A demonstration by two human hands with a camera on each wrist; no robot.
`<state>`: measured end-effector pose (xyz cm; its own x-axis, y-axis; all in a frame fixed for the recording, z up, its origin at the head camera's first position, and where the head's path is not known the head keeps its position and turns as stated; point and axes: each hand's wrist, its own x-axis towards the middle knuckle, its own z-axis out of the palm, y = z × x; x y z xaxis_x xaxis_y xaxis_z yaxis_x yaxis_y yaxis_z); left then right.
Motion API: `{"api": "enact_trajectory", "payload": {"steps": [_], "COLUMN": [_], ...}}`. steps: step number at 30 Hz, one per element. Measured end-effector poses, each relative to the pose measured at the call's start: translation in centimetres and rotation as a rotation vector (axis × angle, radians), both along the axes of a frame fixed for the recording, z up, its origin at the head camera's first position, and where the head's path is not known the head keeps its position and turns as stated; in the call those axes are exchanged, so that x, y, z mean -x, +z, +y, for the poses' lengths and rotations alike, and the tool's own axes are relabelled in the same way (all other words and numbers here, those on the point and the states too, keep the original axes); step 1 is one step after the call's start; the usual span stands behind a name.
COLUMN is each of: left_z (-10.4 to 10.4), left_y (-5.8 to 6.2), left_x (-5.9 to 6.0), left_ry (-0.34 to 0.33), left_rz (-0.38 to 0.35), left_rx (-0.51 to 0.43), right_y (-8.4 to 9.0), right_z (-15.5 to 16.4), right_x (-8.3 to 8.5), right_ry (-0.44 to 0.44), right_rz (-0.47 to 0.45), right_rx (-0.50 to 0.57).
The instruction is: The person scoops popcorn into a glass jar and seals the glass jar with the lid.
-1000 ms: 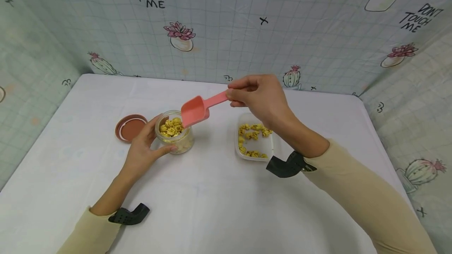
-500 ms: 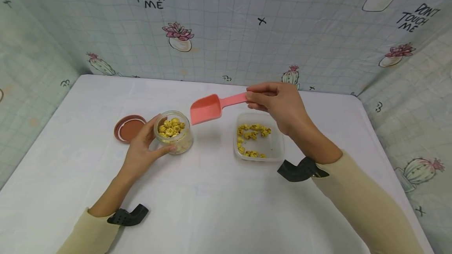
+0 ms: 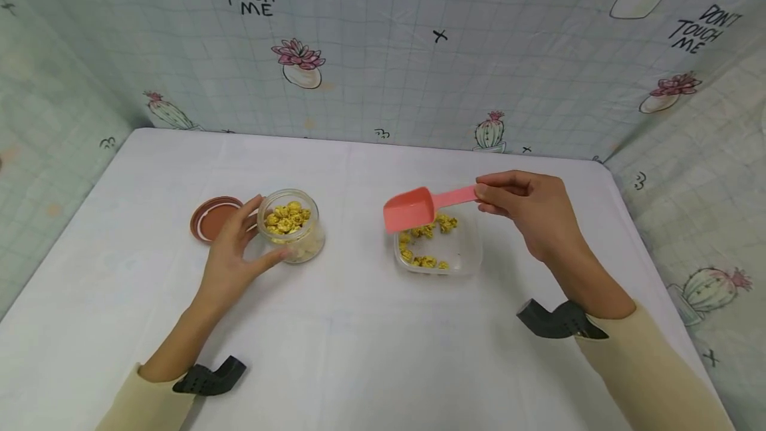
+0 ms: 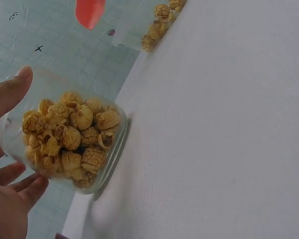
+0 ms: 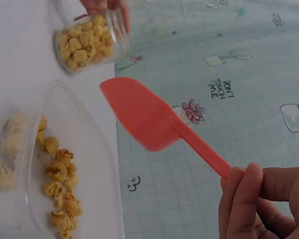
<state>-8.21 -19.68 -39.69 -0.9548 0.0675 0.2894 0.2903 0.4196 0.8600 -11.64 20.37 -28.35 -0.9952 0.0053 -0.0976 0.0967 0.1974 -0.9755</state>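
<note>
My left hand [image 3: 230,258] is around the glass jar [image 3: 308,245], which stands upright on the table. The jar has no lid on and holds yellow popcorn [image 4: 72,134]; the thumb lies at its near side, the fingers at its left. Between thumb and fingertips, my right hand [image 3: 532,211] pinches the handle end of a pink scoop [image 3: 413,210]. No popcorn shows in the scoop's bowl, which hovers above the left back part of a clear plastic container [image 3: 469,261]. Several popcorn pieces [image 5: 62,172] lie in that container, mostly along its left and back sides.
A brown round lid [image 3: 209,218] lies on the white table [image 3: 359,338], left of the jar and partly behind my left hand. A printed curtain [image 3: 383,52] hangs behind the table and along its sides.
My right hand has carried the scoop right and lower, from beside the jar to over the plastic container. The left fingers have eased slightly leftward off the jar's rim; the jar stays in place.
</note>
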Motion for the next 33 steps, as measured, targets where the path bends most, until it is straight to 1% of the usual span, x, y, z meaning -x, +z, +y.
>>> {"api": "enact_trajectory", "payload": {"steps": [3,5,7,11,14,15,16,18,20,21,22,23,26,28,29,30,33], "left_z": [0.2,0.4,0.5,1.0,2.0,2.5,3.0,4.1,5.3,5.9,6.5,7.2,9.2,10.4,11.0,11.6,13.2], "left_y": [0.3,0.6,0.9,1.5,1.9,1.9,1.8,1.5,1.3,1.2,1.0,1.3,0.5,-0.3,-0.6,-1.3,-2.0], "left_x": [-0.6,-1.0,-1.5,-2.6,-3.4,-3.7,-3.9,-4.2,-4.3,-4.2,-4.1,-4.1,-3.1,-2.3,-1.9,-1.4,-0.6], "left_ry": [0.017,0.029,0.042,0.031,-0.019,-0.044,-0.069,-0.134,-0.185,-0.211,-0.227,-0.239,-0.267,-0.285,-0.293,-0.301,-0.328], "left_rz": [0.039,0.078,0.136,0.278,0.383,0.413,0.437,0.45,0.41,0.376,0.325,0.263,0.112,0.026,-0.003,-0.025,-0.081], "left_rx": [-0.021,-0.044,-0.085,-0.286,-0.468,-0.506,-0.527,-0.521,-0.453,-0.412,-0.358,-0.298,-0.17,-0.119,-0.101,-0.091,-0.058], "right_y": [-0.2,-0.2,-0.3,-0.3,-0.3,-0.3,-0.3,-0.3,-0.2,-0.2,-0.1,-0.1,-0.2,-0.3,-0.4,-0.5,-0.8], "right_z": [1.3,2.2,3.0,4.3,4.8,4.9,5.0,5.0,4.8,4.8,4.7,4.6,4.5,4.5,4.5,4.5,4.6], "right_x": [-0.7,-1.1,-1.4,-1.8,-1.9,-1.9,-1.9,-1.8,-1.7,-1.7,-1.6,-1.6,-1.5,-1.5,-1.5,-1.6,-1.7], "right_ry": [-0.003,-0.011,-0.018,-0.009,0.006,0.011,0.017,0.029,0.041,0.046,0.051,0.054,0.076,0.093,0.103,0.111,0.122], "right_rz": [0.009,0.003,0.001,0.004,0.017,0.021,0.03,0.043,0.049,0.052,0.057,0.055,0.063,0.06,0.055,0.052,0.03], "right_rx": [-0.07,-0.126,-0.229,-0.362,-0.416,-0.43,-0.446,-0.48,-0.518,-0.536,-0.554,-0.573,-0.618,-0.634,-0.638,-0.642,-0.641]}}
